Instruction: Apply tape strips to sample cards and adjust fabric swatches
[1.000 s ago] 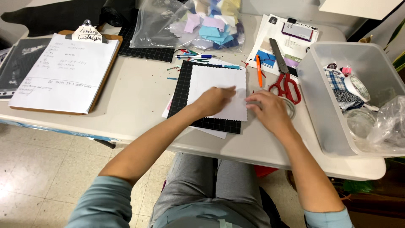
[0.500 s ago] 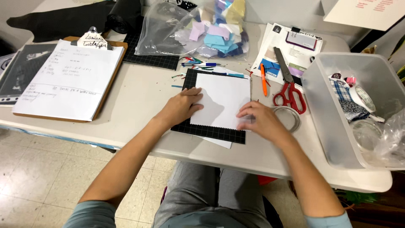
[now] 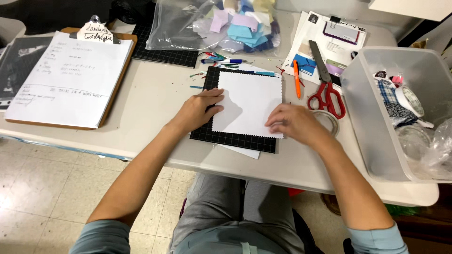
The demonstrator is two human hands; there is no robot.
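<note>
Flattening white sheet (image 3: 249, 101) beside clear bag (image 3: 212, 23)

Short pale blue-grey sleeves (both arms bare below), grey trousers, bare hands, no rings or watch visible.

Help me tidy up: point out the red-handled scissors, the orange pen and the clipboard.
red-handled scissors (image 3: 326, 96), head view, on the red handle loops.
orange pen (image 3: 296, 79), head view, mid-barrel.
clipboard (image 3: 117, 80), head view, right wooden edge.
</note>
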